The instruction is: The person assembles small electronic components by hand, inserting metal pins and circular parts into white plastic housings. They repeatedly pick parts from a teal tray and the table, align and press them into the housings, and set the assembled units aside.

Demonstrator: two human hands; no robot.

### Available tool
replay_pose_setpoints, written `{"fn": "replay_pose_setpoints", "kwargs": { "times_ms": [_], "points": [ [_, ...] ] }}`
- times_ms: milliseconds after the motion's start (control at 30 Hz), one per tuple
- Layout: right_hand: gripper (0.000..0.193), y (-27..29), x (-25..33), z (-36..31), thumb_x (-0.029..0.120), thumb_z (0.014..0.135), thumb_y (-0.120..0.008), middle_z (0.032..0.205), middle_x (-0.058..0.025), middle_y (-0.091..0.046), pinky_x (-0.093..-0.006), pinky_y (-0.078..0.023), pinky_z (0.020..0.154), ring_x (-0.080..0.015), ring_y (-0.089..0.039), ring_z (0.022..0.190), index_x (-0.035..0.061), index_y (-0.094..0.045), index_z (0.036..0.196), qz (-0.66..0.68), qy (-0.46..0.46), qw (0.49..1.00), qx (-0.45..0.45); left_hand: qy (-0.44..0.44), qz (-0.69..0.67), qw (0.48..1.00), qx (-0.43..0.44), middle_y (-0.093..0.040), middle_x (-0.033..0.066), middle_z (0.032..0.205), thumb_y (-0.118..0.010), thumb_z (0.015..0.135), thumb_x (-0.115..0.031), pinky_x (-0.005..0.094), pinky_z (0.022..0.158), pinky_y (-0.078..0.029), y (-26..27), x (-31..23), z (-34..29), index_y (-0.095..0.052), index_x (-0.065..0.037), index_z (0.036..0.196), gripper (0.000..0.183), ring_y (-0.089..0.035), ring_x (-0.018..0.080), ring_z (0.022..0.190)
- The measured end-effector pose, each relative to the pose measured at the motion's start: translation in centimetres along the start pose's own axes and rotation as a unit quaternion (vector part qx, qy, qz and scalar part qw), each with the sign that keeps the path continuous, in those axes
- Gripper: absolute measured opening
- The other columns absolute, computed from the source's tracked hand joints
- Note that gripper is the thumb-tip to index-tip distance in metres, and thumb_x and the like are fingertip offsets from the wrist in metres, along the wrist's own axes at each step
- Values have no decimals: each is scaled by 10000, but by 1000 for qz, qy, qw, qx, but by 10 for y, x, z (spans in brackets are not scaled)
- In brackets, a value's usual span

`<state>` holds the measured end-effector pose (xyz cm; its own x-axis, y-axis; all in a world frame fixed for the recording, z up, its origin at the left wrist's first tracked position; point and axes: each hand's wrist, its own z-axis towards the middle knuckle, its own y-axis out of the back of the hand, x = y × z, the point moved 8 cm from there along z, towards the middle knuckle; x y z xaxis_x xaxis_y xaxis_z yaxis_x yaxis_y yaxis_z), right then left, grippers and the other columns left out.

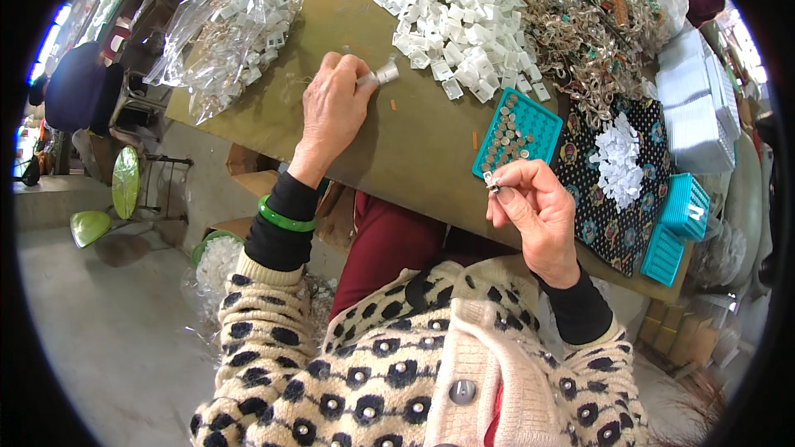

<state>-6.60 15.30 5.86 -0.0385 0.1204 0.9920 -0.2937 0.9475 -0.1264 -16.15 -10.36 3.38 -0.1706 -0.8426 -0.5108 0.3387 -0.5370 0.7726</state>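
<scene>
My left hand (335, 103) is closed above the table, thumb and fingertips pinching a small clear plastic box (386, 74). Nearer to me, my right hand (540, 209) pinches a tiny shiny piece (492, 184), partly clear and partly metallic; its exact kind is too small to tell. Just beyond the right fingertips lies a teal plastic tray (544, 130) with several small round metallic pieces (507, 128) in its left part. At the far side spreads a large heap of translucent white plastic boxes (460, 16).
A clear bag (240, 33) of small pieces lies at the table's left. Tangled clear, brown and green pieces (600, 33) are heaped far right. White slips (619, 163) rest on a dark patterned cloth (609, 236). White trays (696, 103) and teal baskets (683, 207) line the right edge.
</scene>
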Motion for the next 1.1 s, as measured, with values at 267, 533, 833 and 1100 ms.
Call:
{"fn": "replay_pose_setpoints", "kwargs": {
  "times_ms": [267,533,833,1100],
  "points": [
    [93,5,1,11,23,937,-636,839,-36,-613,-219,-484,664,-87,-583,698,-21,-596,1008,149,7,988,-41,128,-334,933,45,-627,34,791,-706,823,-38,292,602,-480,3,-25,-15,-657,-2,960,150,-587,129,662],
    [65,9,3,12,-25,913,-632,838,-57,-615,-225,-486,617,-99,-578,653,-31,-588,961,147,12,986,-74,280,-745,564,222,-688,102,920,-627,922,-64,287,688,-550,-41,-116,-89,-625,0,1210,295,-647,171,740],
    [48,23,7,-2,-36,876,-608,870,-84,-619,-214,-450,562,-98,-574,630,-13,-580,906,146,7,986,-86,265,-772,542,200,-693,137,952,-667,886,-26,319,711,-590,-48,-130,-98,-612,-3,1217,336,-699,232,838],
    [27,19,15,-10,-32,878,-584,910,-108,-605,-271,-461,591,-87,-490,583,-28,-558,883,115,17,990,-82,235,-773,567,160,-692,151,945,-726,822,20,342,670,-600,-49,-126,-102,-649,-19,1102,293,-704,238,797]
  ]
}}
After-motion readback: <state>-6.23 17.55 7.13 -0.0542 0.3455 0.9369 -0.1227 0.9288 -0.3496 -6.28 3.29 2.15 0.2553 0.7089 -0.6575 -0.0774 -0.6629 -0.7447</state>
